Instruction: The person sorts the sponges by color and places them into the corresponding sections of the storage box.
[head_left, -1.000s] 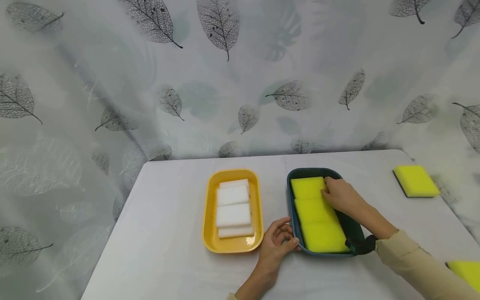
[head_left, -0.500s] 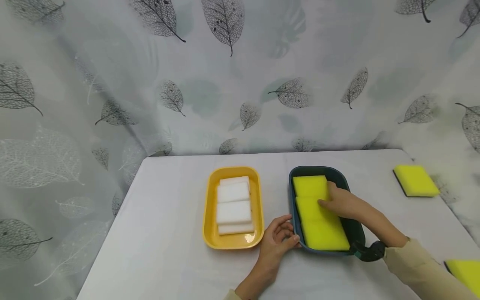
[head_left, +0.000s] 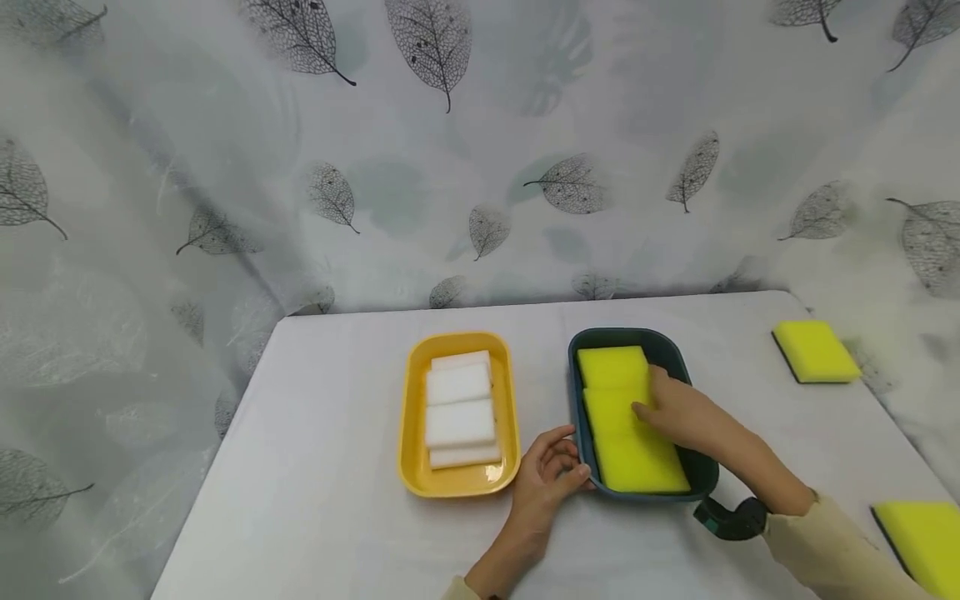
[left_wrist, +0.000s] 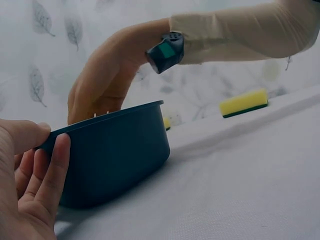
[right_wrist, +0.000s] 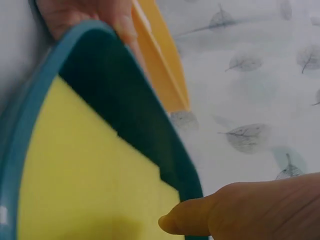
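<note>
My left hand [head_left: 536,492] holds the near left corner of a dark teal tub [head_left: 699,475]. Its thumb lies at the rim and its fingers against the outer wall [left_wrist: 115,155], as the left wrist view shows. Yellow sponges [head_left: 618,408] lie in an overlapping row along the tub's left side. Over that row's right edge reaches my right hand [head_left: 686,412], its thumb [right_wrist: 185,217] touching the yellow top of a sponge. The other right fingers go down inside the tub, hidden, so whether they grip a sponge cannot be seen.
Left of the tub stands a yellow tray [head_left: 408,450] with several white sponges [head_left: 459,423]. Two yellow sponges with dark undersides lie on the table at the right, a far sponge [head_left: 817,350] and a near sponge [head_left: 926,546]. A leaf-print curtain [head_left: 420,192] hangs behind.
My right hand has shifted slightly toward me along the sponges, its thumb moving onto the middle one. The left hand keeps its place at the tub. The view has shifted slightly.
</note>
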